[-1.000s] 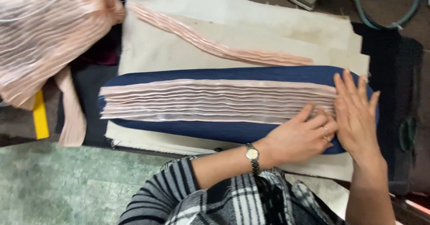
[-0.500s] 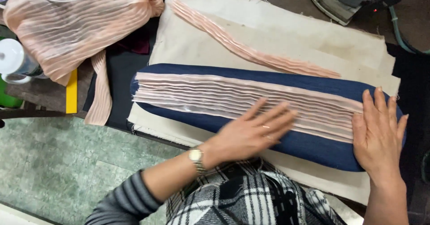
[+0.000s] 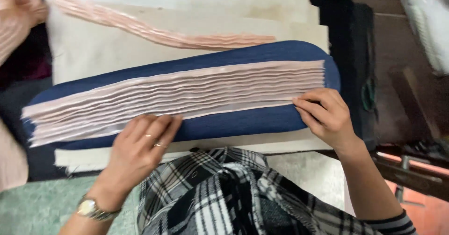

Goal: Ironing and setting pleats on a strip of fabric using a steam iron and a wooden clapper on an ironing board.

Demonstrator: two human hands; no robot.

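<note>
A black-and-white plaid garment is filling the near edge of the view, with a wristwatch showing on the left wrist. The left hand is lying flat, fingers together and stretched out, its fingertips pressing the near edge of the pleated pink fabric strip. The right hand is curling loosely over the strip's right end, fingers bent and pinching the near corner of the folds.

The strip is lying on a long navy padded board, its long axis running left to right and tilting slightly, the right end sitting farther away than the left. Its pleats are running the same way, along the length. The squared right end is stopping just short of the board's rounded tip.

Beyond the board, a second narrow pink pleated strip is resting on cream cloth sheets, slanting from the far left down toward the board. A bundle of pink fabric is sitting at the far left corner.
</note>
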